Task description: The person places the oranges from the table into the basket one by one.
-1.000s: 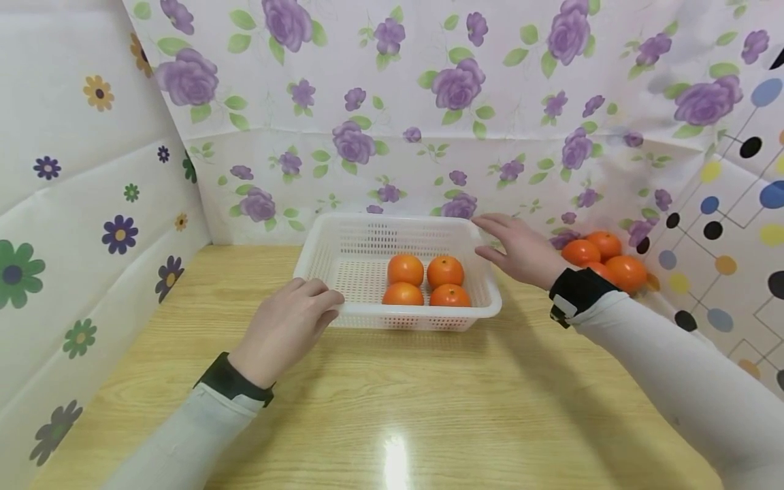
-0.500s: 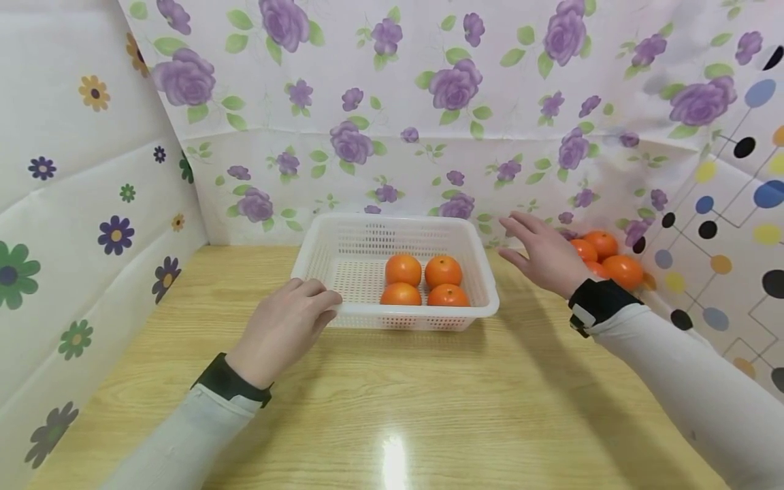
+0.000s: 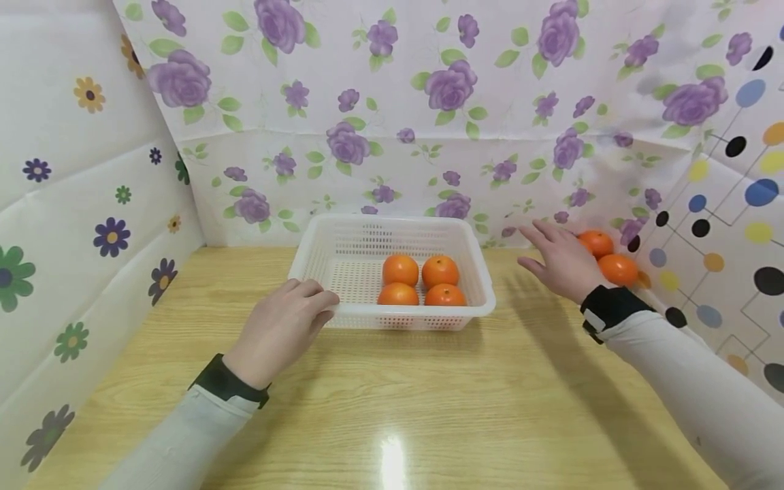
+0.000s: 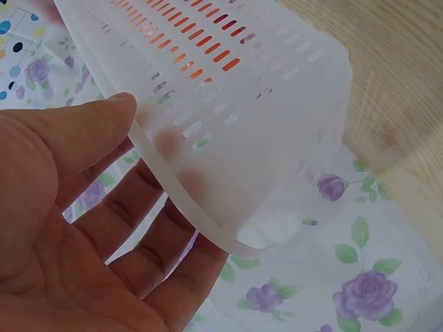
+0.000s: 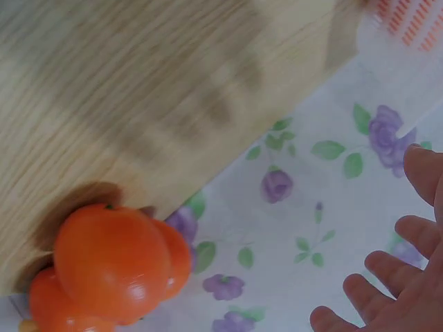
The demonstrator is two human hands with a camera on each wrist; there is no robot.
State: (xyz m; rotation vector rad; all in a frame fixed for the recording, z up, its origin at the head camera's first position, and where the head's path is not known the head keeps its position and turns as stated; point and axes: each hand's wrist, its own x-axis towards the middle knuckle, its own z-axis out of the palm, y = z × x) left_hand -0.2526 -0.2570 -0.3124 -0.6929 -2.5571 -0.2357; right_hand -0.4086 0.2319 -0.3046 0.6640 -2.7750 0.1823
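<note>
A white plastic basket [image 3: 367, 311] with slotted walls stands on the table and holds several oranges [image 3: 439, 272] in its right half. My left hand [image 3: 278, 333] grips the basket's rim at the front left corner. In the left wrist view, the thumb lies on the outer side of the rim and the fingers go behind the wall. To the right of the basket my right hand [image 3: 563, 262] hovers with spread fingers, holding nothing. It partly hides a pile of oranges [image 3: 618, 270] in the back right corner, which also shows in the right wrist view as stacked oranges [image 5: 111, 263].
A wooden table [image 3: 392, 395] carries everything. Behind it hangs a floral sheet [image 3: 404, 170]. A flower-print sheet [image 3: 92, 272] borders the left side, and a dotted sheet [image 3: 729, 238] the right.
My right hand has moved right, from beside the basket's right rim toward the orange pile, covering more of it. The left hand stays on the basket, and the head view has shifted slightly.
</note>
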